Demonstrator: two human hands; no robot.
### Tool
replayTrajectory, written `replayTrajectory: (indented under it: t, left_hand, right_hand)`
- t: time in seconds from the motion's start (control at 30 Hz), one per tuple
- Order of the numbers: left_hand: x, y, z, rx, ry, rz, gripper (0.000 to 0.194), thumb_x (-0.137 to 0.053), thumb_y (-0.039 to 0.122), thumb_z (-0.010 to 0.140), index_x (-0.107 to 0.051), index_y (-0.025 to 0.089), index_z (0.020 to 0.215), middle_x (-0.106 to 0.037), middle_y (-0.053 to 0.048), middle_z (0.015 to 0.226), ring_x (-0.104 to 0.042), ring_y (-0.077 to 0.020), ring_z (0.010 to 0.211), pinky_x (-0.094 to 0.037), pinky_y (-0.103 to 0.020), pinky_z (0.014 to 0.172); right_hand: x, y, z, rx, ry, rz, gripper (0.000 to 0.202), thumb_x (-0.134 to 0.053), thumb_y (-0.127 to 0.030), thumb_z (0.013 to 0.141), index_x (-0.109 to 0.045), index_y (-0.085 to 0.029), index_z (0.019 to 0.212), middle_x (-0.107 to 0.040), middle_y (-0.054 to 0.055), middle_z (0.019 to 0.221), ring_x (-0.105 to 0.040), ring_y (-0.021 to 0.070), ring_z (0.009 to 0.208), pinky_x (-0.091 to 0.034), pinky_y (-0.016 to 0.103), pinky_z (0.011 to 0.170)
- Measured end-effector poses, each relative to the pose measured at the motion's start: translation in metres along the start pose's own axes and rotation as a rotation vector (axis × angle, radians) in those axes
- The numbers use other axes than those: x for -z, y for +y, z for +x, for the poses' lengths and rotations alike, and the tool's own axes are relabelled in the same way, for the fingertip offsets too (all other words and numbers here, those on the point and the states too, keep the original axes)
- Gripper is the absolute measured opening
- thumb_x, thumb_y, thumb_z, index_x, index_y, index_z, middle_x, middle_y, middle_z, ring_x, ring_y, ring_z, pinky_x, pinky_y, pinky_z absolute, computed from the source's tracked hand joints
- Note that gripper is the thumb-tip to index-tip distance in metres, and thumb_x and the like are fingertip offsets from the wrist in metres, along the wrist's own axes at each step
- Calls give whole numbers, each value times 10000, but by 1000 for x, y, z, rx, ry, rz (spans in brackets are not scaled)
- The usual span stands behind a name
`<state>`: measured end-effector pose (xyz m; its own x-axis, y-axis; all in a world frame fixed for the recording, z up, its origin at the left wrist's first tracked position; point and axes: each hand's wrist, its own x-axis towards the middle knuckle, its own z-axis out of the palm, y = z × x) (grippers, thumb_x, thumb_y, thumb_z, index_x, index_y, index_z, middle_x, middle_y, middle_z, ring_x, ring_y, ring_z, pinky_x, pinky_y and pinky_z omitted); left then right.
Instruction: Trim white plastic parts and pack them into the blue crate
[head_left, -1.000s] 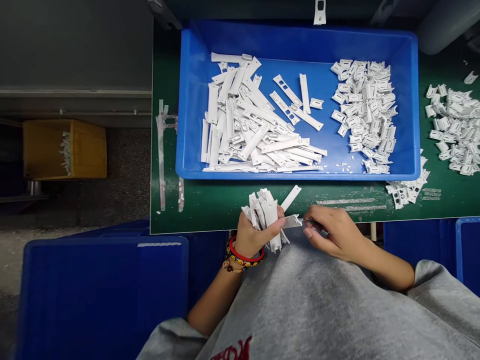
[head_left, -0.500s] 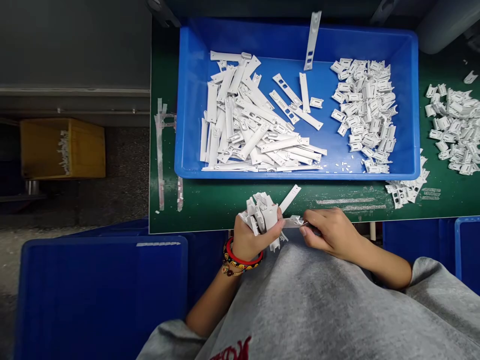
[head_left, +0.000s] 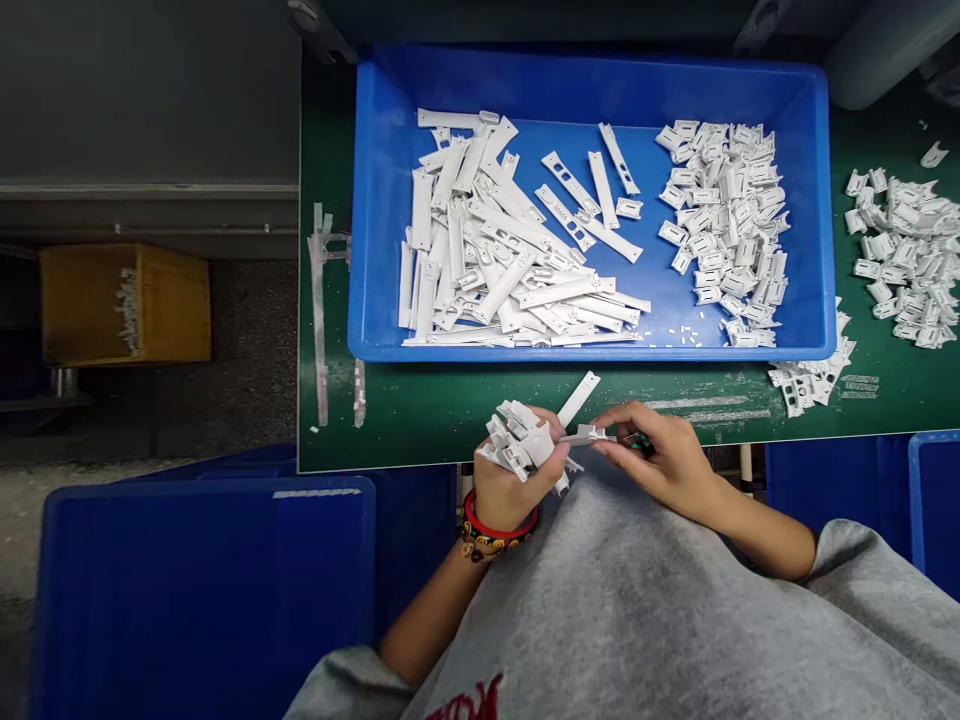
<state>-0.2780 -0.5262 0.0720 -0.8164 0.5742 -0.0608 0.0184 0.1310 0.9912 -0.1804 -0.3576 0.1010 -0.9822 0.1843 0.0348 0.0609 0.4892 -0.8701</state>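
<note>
My left hand is closed around a bundle of small white plastic parts that stick out above the fingers. Between its thumb and forefinger, one more white plastic piece points to the right. The thumb and fingers of my right hand pinch the right end of that piece. A thin tool with a bit of green shows inside my right palm; its kind is mostly hidden. Just beyond the hands, a long white plastic strip lies aslant on the green table.
A blue bin holds heaped long white strips at left and short white parts at right. More short parts are piled on the green table. Blue crates and a yellow box stand lower left.
The strip that was in the air above the bin now lies inside it. My right fingers have shifted slightly left and up onto the end of the piece; the left hand has turned a little.
</note>
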Motion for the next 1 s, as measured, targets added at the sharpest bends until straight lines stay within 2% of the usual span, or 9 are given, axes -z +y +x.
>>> replayTrajectory:
  t: [0.1,0.23,0.3,0.47,0.67,0.87,1.0]
  left_hand:
    - [2,1,3,39,-90,-100,123,-672,272,741,-597,177,720,-664,-50,774,-647,-183,720,-542,-309,688]
    - [2,-4,2,191,-334,-263,226,-661,383,788,-613,167,744,-695,-79,809,-659,-205,739,-541,-326,687]
    - [2,-8,0,244,-410,-327,284,-649,441,804,-628,161,757,-686,-80,781,-654,-214,738,-538,-348,704]
    - [3,-11,-3,252,-339,-296,302,-713,461,750,-632,171,777,-662,-60,780,-618,-199,743,-515,-338,700]
    - [5,-5,2,226,-369,-255,286,-691,448,779,-644,166,775,-646,-46,717,-597,-180,676,-497,-323,663]
    - [5,0,7,188,-394,-175,315,-686,457,786,-654,147,740,-628,-31,668,-586,-161,644,-482,-291,629]
    - [4,-1,7,218,-377,-191,317,-694,462,774,-645,152,731,-608,-18,638,-560,-145,604,-468,-279,591]
  right_hand:
    - [5,4,6,66,-38,68,181,-540,-343,957,-644,-208,1017,-729,28,846,-643,116,601,-475,210,541]
    - [8,7,14,139,-170,166,182,-524,-322,967,-665,-221,1024,-752,29,915,-697,127,715,-523,216,621]
    - [9,7,16,154,-189,196,174,-518,-302,970,-665,-225,1025,-753,24,920,-704,125,744,-524,209,633]
    - [10,2,9,141,-153,67,206,-437,-295,980,-599,-195,1059,-713,55,920,-655,140,722,-497,239,621]
    - [15,-4,6,263,-203,-184,263,-272,-290,965,-508,-173,967,-565,59,797,-516,185,679,-427,296,589]
    - [17,-5,10,334,-226,-315,299,-242,-243,965,-532,-170,951,-528,60,821,-479,191,723,-410,302,622]
    - [17,-4,9,306,-228,-338,324,-243,-233,979,-558,-159,957,-528,64,832,-475,192,731,-411,308,633]
